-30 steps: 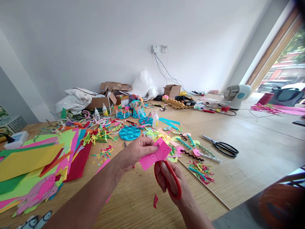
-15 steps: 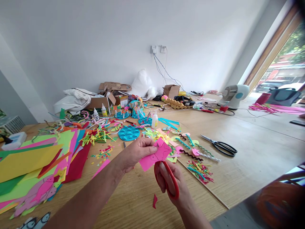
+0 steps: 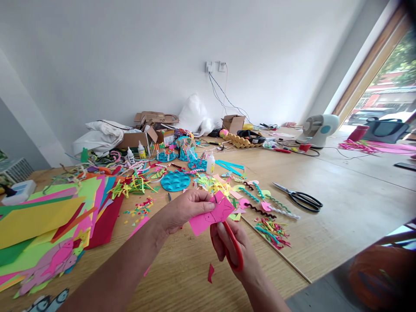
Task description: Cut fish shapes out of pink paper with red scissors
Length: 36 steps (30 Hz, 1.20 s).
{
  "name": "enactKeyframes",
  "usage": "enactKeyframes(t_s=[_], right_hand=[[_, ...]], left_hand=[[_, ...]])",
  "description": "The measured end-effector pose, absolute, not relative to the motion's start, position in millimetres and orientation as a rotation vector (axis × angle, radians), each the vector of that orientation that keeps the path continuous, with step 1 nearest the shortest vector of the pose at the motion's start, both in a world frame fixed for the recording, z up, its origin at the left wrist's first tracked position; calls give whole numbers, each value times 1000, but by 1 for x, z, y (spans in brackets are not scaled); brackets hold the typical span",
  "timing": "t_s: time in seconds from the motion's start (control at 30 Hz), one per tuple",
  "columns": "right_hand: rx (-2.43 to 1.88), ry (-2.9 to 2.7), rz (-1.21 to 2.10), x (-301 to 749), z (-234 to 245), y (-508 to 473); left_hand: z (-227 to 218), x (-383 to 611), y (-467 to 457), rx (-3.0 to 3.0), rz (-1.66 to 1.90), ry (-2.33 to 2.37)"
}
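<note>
Between the thumb and fingers of my left hand (image 3: pixel 188 210) is a piece of pink paper (image 3: pixel 204 222) with a fish-like outline drawn in dark lines. My right hand (image 3: pixel 242 247) grips red-handled scissors (image 3: pixel 236 249) just below the paper's lower right edge. Their blades are mostly hidden behind the paper, so I cannot tell how far apart they are. A small pink-red paper scrap (image 3: pixel 211 273) lies on the table below my hands.
Coloured paper sheets (image 3: pixel 39 221) and fish cutouts (image 3: pixel 53 264) lie at left. Black-handled scissors (image 3: pixel 303 200), a thin wooden stick (image 3: pixel 279 251) and paper shreds (image 3: pixel 273 232) are at right. Behind stand a glue bottle (image 3: pixel 210 164), a blue scalloped disc (image 3: pixel 175 181) and a fan (image 3: pixel 318 130).
The pink paper has shifted and turned slightly in my left hand's grip. My right hand and the red-handled scissors stay almost in the same place.
</note>
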State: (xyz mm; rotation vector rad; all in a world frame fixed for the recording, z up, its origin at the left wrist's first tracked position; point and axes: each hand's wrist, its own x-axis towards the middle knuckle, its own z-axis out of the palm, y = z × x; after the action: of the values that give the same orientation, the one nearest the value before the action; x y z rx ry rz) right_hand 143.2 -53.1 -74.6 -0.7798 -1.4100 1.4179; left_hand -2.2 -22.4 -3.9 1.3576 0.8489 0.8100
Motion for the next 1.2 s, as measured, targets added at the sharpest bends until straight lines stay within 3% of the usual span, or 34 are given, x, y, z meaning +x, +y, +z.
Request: enactKeyframes(t_s=[0.4, 0.6, 0.93, 1.0, 1.2], right_hand=[[-815, -1367, 1365, 159, -79, -48], [-873, -1457, 1151, 183, -42, -29], [-852, -1933, 1284, 168, -8, -19], [-858, -1876, 1297, 169, -9, -17], [-847, -1274, 1088, 172, -18, -5]], left_hand=[[3, -8, -18, 1598, 723, 914], [9, -15, -18, 1904, 556, 1012], [5, -15, -19, 2042, 344, 1053], [6, -17, -18, 1976, 421, 1048], [5, -22, -9, 1517, 1086, 934]])
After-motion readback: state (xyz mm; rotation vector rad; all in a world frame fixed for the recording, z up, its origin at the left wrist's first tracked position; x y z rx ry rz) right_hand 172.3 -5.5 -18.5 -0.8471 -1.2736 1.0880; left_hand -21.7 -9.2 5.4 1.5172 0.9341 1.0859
